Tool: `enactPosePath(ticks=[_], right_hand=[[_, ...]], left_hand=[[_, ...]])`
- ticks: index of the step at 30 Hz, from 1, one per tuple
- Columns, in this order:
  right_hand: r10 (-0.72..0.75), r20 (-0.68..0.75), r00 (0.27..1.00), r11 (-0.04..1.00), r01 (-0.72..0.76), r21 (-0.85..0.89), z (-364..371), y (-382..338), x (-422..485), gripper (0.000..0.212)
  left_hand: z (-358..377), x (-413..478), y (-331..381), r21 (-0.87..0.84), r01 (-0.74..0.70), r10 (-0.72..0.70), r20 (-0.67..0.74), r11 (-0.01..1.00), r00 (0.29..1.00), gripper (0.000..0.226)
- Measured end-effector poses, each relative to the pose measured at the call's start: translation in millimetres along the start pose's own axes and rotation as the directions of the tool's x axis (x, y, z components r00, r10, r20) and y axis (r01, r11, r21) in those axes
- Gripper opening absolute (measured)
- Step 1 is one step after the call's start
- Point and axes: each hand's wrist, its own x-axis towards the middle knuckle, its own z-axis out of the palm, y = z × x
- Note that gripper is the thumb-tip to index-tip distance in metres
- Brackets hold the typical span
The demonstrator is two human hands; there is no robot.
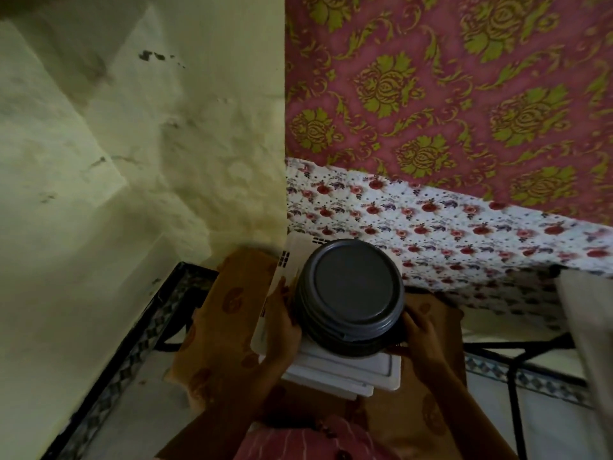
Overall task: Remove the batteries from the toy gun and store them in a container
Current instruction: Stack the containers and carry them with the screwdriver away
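Basket (pixel 345 371) under grey container (pixel 350 293), floral cloth (pixel 464 234) behind, yellow wall (pixel 132 161) left.

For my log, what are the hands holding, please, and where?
The left hand and right hand hold the grey lidded container by its opposite sides.

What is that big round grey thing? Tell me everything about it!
The grey tub is round and dark, probably plastic, with a ridged side and a flat lid closed on top. It stands upright on a white plastic piece over brown patterned cloth. The left hand holds its left side, and the right hand holds its right side, fingers at the lid's rim. Its inside is hidden.
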Motion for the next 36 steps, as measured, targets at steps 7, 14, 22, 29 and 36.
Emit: enactPosePath(ticks=[7,14,22,29,36], right_hand=[[0.014,-0.053,0.998,0.997,-0.010,0.081,10,2,-4,0.027],[0.023,-0.094,0.995,0.999,-0.020,0.036,12,6,-5,0.030],[-0.312,-0.305,0.900,0.949,0.281,-0.143,3,-8,-60,0.034],[-0.235,-0.150,0.960,0.972,0.229,-0.056,12,-14,-85,0.027],[-0.293,-0.188,0.937,0.954,0.300,0.009,26,-31,-98,0.026]], left_hand=[[-11,9,-7,0.155,-0.074,0.062,0.085,0.985,0.994,0.059],[-19,11,-2,0.037,-0.004,0.000,0.122,0.999,0.993,0.046],[-25,-28,40,-0.137,-0.137,0.161,0.188,0.981,0.969,0.060],[-42,-61,53,-0.105,-0.131,0.149,0.189,0.986,0.971,0.046],[-60,-61,68,-0.221,-0.145,0.171,0.103,0.965,0.980,0.043]])
